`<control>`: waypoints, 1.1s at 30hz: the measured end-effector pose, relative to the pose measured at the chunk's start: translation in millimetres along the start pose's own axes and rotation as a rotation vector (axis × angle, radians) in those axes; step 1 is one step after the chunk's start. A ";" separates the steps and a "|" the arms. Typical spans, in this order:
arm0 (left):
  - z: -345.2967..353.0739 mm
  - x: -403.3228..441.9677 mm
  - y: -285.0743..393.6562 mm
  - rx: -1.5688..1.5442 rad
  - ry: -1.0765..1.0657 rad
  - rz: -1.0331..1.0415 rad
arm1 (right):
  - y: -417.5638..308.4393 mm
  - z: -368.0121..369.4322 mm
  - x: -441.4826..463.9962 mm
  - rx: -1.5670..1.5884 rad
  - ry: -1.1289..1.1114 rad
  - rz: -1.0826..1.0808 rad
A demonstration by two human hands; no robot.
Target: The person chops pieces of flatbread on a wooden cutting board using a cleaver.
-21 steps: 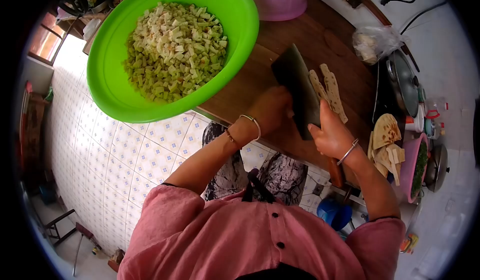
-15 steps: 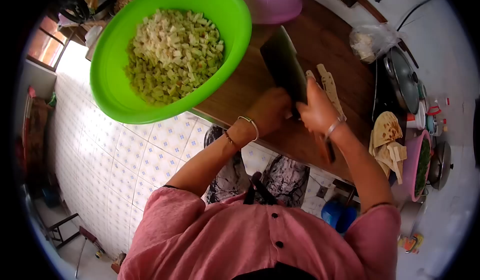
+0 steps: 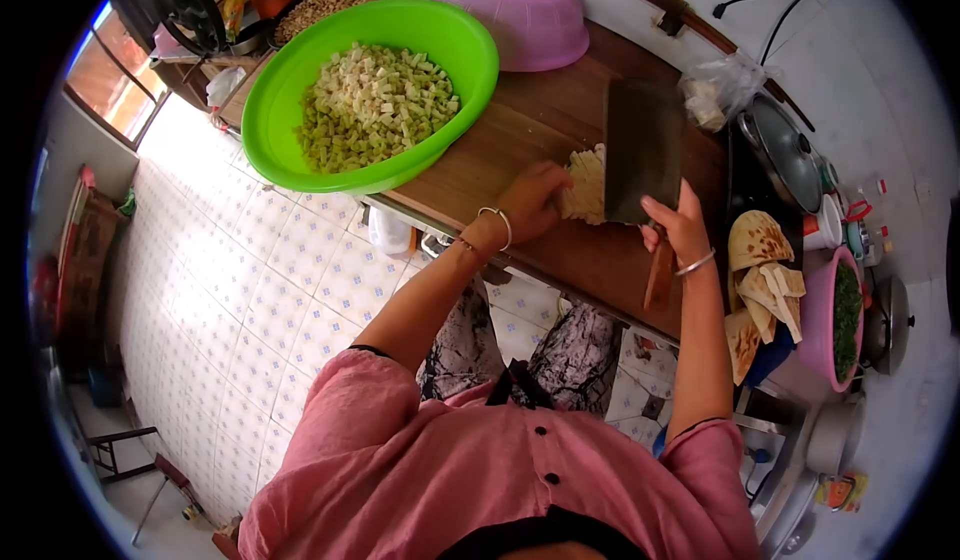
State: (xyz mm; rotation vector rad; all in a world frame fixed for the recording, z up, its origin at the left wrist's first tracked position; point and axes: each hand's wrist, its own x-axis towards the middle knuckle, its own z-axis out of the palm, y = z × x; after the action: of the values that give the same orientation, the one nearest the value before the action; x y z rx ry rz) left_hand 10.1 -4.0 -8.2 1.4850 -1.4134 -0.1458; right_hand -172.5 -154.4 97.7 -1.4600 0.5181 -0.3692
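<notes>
A person's two bare hands work at a brown wooden counter (image 3: pixel 520 130). The right hand (image 3: pixel 682 232) has its fingers closed around the wooden handle of one broad, dark metal cleaver (image 3: pixel 644 145), its blade pointing away from the body. The left hand (image 3: pixel 537 200) has bent fingers touching a small heap of pale cut pieces (image 3: pixel 588 182) on the counter, just beside the blade; whether they grip any is unclear.

Much of the cutting looks done: one large bright green plastic bowl (image 3: pixel 262 150) holds a mound of pale and greenish cubes (image 3: pixel 378 105), too many to count. The small heap remains outside it, and, probably uncut, several overlapping brown-spotted flatbread pieces (image 3: pixel 757 242) lie to the right; their overlap prevents an exact count.

Also counted: one upturned pink plastic bowl (image 3: pixel 512 18), one pink basin (image 3: pixel 818 325) of chopped greens (image 3: pixel 847 320), and one clear plastic bag (image 3: pixel 706 88).
</notes>
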 end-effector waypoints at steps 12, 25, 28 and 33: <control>-11.8 35.0 9.6 0.257 -0.365 0.167 | 78.2 -83.1 -33.7 0.469 -0.108 0.009; -3.0 86.7 19.9 0.583 -0.878 0.357 | 75.4 -80.3 -34.2 0.512 -0.089 0.045; -3.5 84.7 21.9 0.593 -0.860 0.340 | 73.0 -80.1 -35.3 0.516 -0.082 0.041; -10.8 79.4 26.5 0.661 -0.916 0.149 | 74.5 -84.1 -36.1 0.586 -0.063 0.001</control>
State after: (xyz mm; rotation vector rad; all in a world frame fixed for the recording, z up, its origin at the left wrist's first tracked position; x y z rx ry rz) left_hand 23.6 -54.7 58.0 1.9420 -2.4731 -0.3117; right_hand -253.8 -199.2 24.8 -0.9012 0.3211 -0.4292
